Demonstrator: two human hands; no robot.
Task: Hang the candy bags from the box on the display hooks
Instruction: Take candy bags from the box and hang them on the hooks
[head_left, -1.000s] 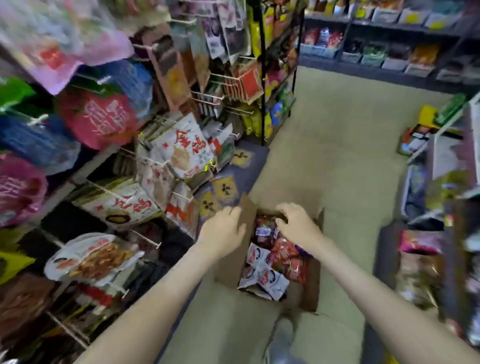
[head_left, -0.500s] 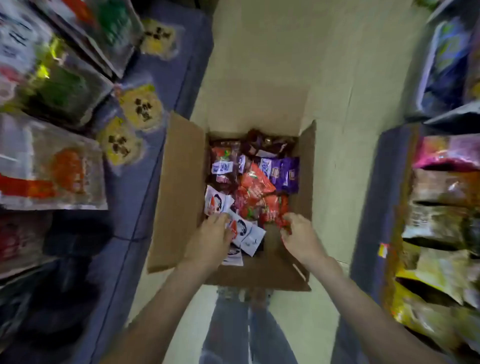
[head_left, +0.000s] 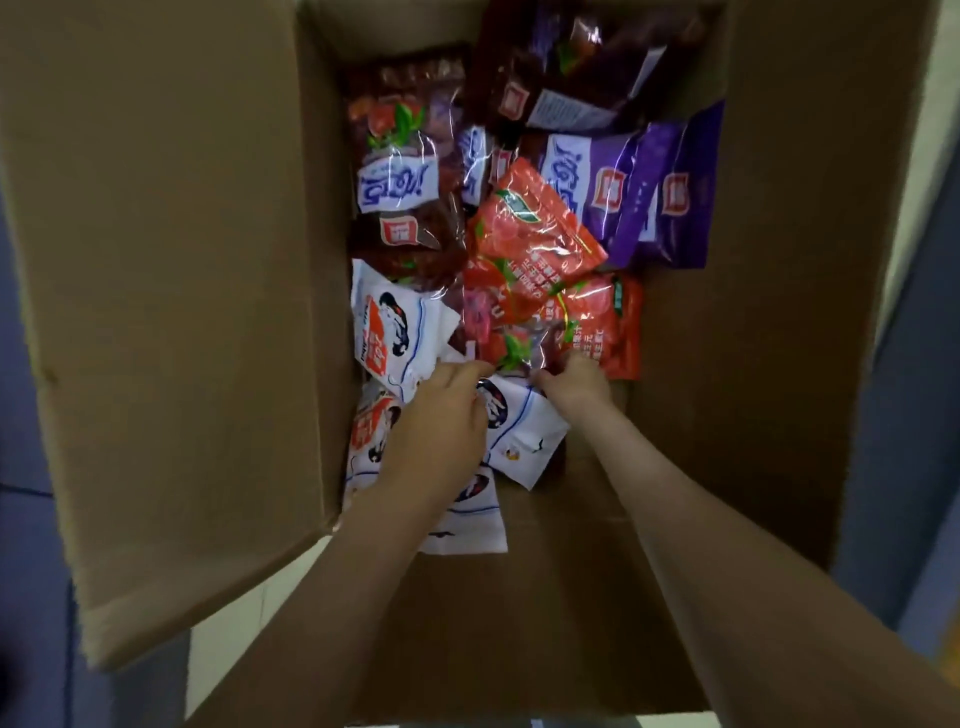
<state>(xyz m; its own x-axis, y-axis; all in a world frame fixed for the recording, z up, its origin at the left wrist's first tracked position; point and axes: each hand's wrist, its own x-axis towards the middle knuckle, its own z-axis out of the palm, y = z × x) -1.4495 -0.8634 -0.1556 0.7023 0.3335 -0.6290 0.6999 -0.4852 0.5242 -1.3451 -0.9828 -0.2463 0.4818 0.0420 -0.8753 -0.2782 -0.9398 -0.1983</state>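
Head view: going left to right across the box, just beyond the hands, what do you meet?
Left box flap → dark red bag → orange-red bag → purple bag → right box wall.

Much of this box can't be made out from here.
The cardboard box (head_left: 171, 312) runs off the top edge, which cuts short the dark bag (head_left: 571, 67) at its far end. The left hand (head_left: 436, 431) lies across the white bags (head_left: 524, 436) and covers their prints. Its fingertips, like those of the right hand (head_left: 574, 387), are buried among wrappers by the red bags (head_left: 535, 234), so I can't tell what either grips. The lettering is too smeared to read.
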